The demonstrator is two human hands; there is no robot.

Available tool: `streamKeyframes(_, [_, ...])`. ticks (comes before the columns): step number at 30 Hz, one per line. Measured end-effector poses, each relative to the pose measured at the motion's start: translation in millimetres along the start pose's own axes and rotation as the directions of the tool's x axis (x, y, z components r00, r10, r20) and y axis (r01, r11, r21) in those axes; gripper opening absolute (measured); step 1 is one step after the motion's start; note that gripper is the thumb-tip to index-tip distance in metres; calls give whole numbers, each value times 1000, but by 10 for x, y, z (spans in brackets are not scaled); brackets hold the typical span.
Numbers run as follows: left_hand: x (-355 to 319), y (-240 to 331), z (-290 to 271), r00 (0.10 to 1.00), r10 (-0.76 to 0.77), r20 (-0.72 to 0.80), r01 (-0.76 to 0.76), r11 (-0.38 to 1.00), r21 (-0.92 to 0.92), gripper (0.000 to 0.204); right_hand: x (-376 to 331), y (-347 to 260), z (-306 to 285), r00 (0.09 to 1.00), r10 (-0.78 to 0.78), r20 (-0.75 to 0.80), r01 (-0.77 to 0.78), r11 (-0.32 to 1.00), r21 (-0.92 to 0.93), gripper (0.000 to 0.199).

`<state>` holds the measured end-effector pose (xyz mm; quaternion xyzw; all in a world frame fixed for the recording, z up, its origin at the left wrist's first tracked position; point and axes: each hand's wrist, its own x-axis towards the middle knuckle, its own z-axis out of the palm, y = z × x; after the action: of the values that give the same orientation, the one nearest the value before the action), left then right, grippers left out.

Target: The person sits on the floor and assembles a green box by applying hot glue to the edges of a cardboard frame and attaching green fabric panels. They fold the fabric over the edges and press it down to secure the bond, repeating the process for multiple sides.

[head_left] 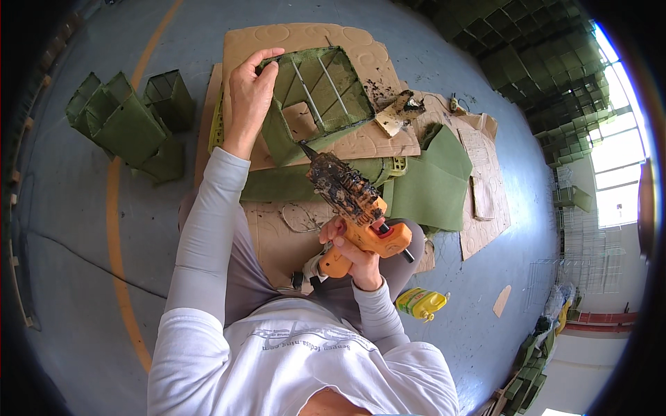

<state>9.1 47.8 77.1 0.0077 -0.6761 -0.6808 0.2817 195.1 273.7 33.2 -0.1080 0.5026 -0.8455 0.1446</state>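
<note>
My left hand [252,90] grips the upper left corner of a green fabric-covered box [284,132], thumb over its rim. The box is open toward me, with two thin metal rods [306,89] across its mouth and a gap in its lower side. In my right hand [355,258] is an orange glue gun [378,236], held by its handle. Dark, stringy residue coats the gun's front, and its nozzle points at the lower edge of the box, close to it. Whether the tip touches the edge I cannot tell. A dark stick pokes out of the gun's back.
Cardboard sheets [253,43] lie under the box. Right of it are a blackened cardboard scrap [399,114] and a green panel [433,184]. A yellow bottle [421,304] lies near my right knee. Green boxes [128,118] stand at left; many more [527,55] are stacked at far right.
</note>
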Motion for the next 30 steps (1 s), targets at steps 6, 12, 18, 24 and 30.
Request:
streamKeyframes(6, [-1,10,1,1000,-9,-2,9,1000,-22,22,-8,27,2,1000,3,-9,-3,1000,10,16])
streamKeyframes(12, [-20,-11,-9,999,-31,20,31,999,-16,22,-14,-53,4,996,11,-84,-12,1000,-18,19])
streamKeyframes(18, [-14,-8,5,1000,-27,12,27,1000,2,22,-4,-47,-69,992,-23,-123,27,999,37,21])
streamKeyframes(24, [-9,-20,-4,1000,-17,8,17,1000,2,23,6,-40,-114,988,-42,-151,50,997,51,21])
streamKeyframes(30, [-15,-10,9,1000,-18,15,18,1000,6,22,-20,-40,-28,995,-9,-98,13,999,42,21])
